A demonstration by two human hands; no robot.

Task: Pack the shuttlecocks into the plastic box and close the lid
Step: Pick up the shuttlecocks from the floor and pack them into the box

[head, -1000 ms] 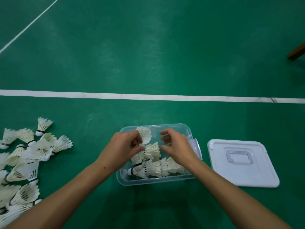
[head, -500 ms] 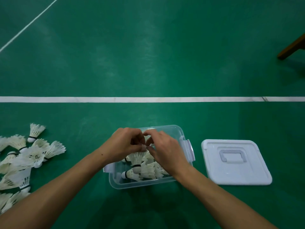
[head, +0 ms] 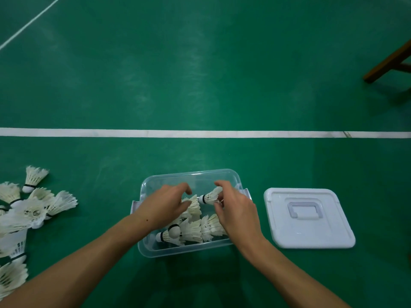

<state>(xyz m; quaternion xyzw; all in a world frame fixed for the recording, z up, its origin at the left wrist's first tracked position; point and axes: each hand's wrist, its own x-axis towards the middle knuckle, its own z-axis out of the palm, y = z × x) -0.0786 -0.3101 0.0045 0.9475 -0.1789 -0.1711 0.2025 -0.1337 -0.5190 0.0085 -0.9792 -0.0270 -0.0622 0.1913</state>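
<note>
Both hands are over the clear plastic box (head: pixel 191 176) now. Right hand (head: pixel 238 207) pinches a single shuttlecock (head: pixel 210 196) by its feathers, cork tip pointing left, held above the box's far half. Left hand (head: pixel 164 205) hovers just beside it with fingers loosely curled and gripping nothing, thumb near the feathers of the packed shuttlecocks (head: pixel 191 227) lying in the box's near half. White lid (head: pixel 309 218) lies flat on the green floor (head: pixel 200 74) just right of the box, handle side up. Loose pile of shuttlecocks (head: pixel 29 210) waits well off to the left, cut by the frame edge. Both palms hide part of the box's contents, so the count inside is unclear. A brown wooden leg (head: pixel 387 63) pokes in at upper right, mostly cropped.
</note>
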